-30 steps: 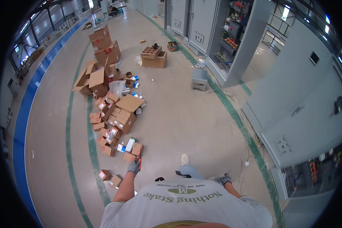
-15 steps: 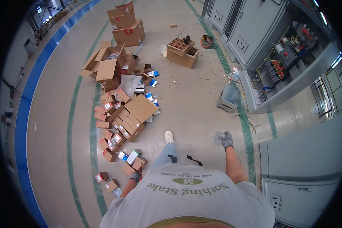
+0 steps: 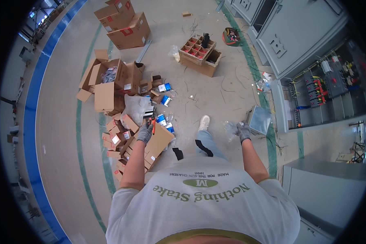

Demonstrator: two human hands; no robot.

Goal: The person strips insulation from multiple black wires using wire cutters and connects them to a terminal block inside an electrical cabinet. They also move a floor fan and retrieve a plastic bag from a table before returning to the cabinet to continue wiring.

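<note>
Left hand [image 3: 144, 133]: gloved, closed around red-handled pliers [image 3: 151, 123].
Right hand [image 3: 243, 131]: gloved, pinching a clear plastic bag [image 3: 232, 128].
Progress: cardboard boxes [image 3: 110, 87] already opened; small parts are left scattered on the floor [image 3: 215, 87].

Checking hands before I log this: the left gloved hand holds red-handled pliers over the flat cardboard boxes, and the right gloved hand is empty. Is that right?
Not quite. The head view shows the right hand is not empty: its fingers grip a crumpled clear plastic bag. The rest stands: the left hand holds red-handled pliers over the flat cardboard boxes.
</note>
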